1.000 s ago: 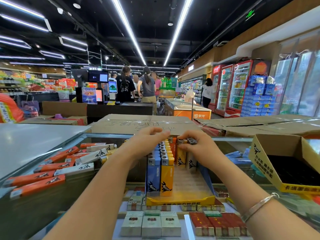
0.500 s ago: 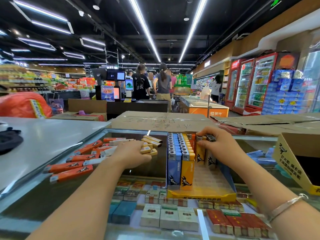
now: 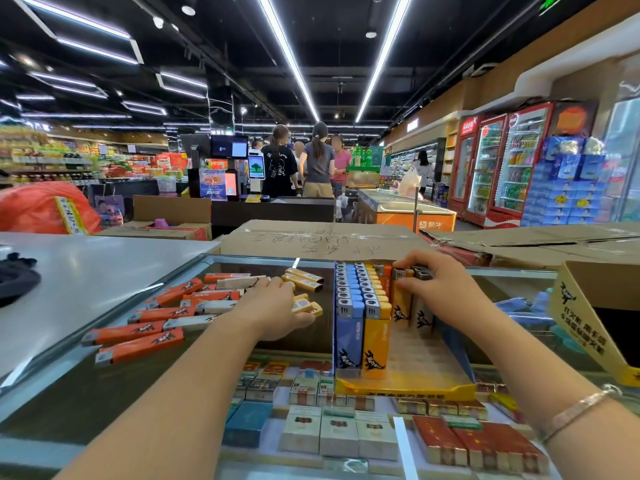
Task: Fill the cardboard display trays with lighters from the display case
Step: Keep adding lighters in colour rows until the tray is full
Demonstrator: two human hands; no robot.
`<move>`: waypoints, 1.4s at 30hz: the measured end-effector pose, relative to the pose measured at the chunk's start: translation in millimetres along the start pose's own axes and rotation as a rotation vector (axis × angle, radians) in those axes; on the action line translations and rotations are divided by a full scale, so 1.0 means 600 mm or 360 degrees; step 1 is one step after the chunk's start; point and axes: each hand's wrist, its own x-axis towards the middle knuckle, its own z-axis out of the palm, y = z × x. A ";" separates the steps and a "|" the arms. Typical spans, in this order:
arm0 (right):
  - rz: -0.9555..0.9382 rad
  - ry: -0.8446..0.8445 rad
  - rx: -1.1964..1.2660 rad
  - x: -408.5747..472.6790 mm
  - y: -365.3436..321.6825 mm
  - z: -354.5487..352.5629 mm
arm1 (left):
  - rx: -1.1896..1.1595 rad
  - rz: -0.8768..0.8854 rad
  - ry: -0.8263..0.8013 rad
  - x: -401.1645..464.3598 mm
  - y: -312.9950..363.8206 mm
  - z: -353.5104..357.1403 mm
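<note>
A yellow cardboard display tray [image 3: 408, 388] stands on the glass display case [image 3: 69, 386]. It holds upright rows of blue lighters [image 3: 348, 327] and yellow lighters [image 3: 375, 332]. My right hand [image 3: 438, 289] rests on the upright lighters at the tray's back right, fingers curled on their tops. My left hand [image 3: 277, 308] lies on the glass to the tray's left, its fingers closed over loose yellow lighters [image 3: 306, 304]. Several orange and white lighters [image 3: 156, 320] lie scattered on the glass further left.
A second yellow cardboard tray [image 3: 588, 327] sits tilted at the right edge. Cigarette packs [image 3: 339, 433] show beneath the glass. A white countertop [image 3: 86, 271] lies left, flattened cardboard boxes [image 3: 322, 240] behind. People stand at a checkout further back.
My left hand left the tray and moved left onto the loose yellow lighters. My right hand stayed on the upright lighters at the tray's back. The camera turned slightly left.
</note>
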 end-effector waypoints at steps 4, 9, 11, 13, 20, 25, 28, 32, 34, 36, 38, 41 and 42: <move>0.0007 -0.0006 -0.0008 0.000 -0.001 0.000 | 0.0046 -0.0034 -0.0078 -0.002 0.002 -0.001; 0.0021 -0.0007 0.0042 -0.001 0.000 0.001 | -0.0008 -0.0039 -0.0111 -0.006 0.004 -0.003; 0.0028 -0.0015 0.0037 -0.001 0.000 0.000 | -0.0038 -0.0024 -0.0069 -0.007 0.005 -0.004; 0.0034 -0.0020 0.0036 -0.001 -0.001 0.001 | -0.0119 -0.0021 -0.0011 -0.009 0.008 -0.005; -0.0019 -0.0013 -0.0009 -0.001 -0.003 0.000 | -0.0284 -0.0072 0.0041 -0.012 0.021 -0.016; 0.0003 -0.0037 -0.0025 0.000 -0.003 -0.001 | -0.0627 -0.0092 -0.0080 -0.017 0.021 -0.027; -0.0003 -0.0046 -0.0040 -0.002 -0.008 -0.002 | -0.1086 -0.0160 -0.0047 -0.018 0.013 -0.043; -0.0026 0.0041 -0.0178 -0.003 -0.022 -0.002 | -0.2046 -0.0270 0.0121 -0.030 0.012 -0.075; -0.0124 0.0203 -0.0176 -0.007 -0.041 -0.002 | -0.2514 -0.0253 0.0192 -0.038 0.017 -0.089; -0.0296 0.0329 -0.0109 -0.016 -0.069 0.000 | -0.2915 -0.0232 0.0184 -0.046 0.027 -0.098; -0.0486 0.0293 -0.0089 -0.028 -0.098 0.006 | -0.3220 -0.0242 0.0147 -0.052 0.040 -0.104; -0.0662 -0.0038 -0.0181 -0.044 -0.127 0.022 | -0.3423 -0.0296 0.0150 -0.057 0.060 -0.108; -0.0687 -0.0136 -0.0222 -0.046 -0.133 0.028 | -0.3460 -0.0320 0.0146 -0.058 0.064 -0.108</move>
